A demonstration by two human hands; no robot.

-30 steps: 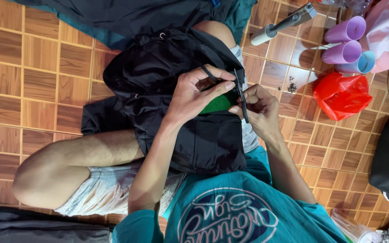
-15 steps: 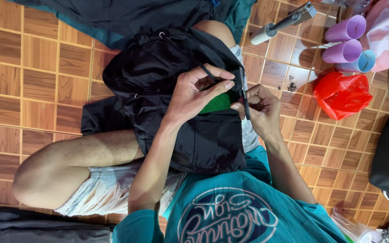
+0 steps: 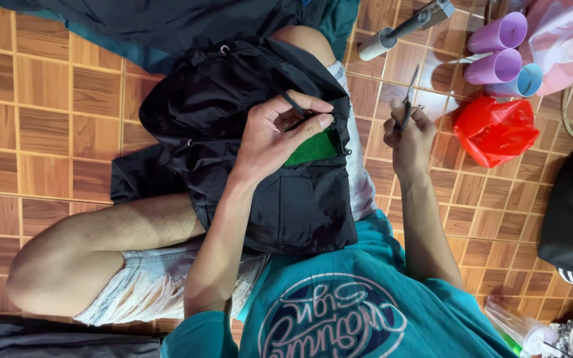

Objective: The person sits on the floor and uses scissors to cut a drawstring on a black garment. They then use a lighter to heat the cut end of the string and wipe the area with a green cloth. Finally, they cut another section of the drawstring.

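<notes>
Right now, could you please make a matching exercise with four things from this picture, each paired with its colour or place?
Things:
1. black garment
2. scissors
3. plastic bag
4. two cups lying on their sides

Descriptions:
A. purple, at the top right of the floor
B. red, on the tiles beside the right hand
C. held in the right hand, blades pointing away from the person
D. on the lap, under the left hand, with a green patch

Pairs: 1-D, 2-C, 3-B, 4-A
</notes>
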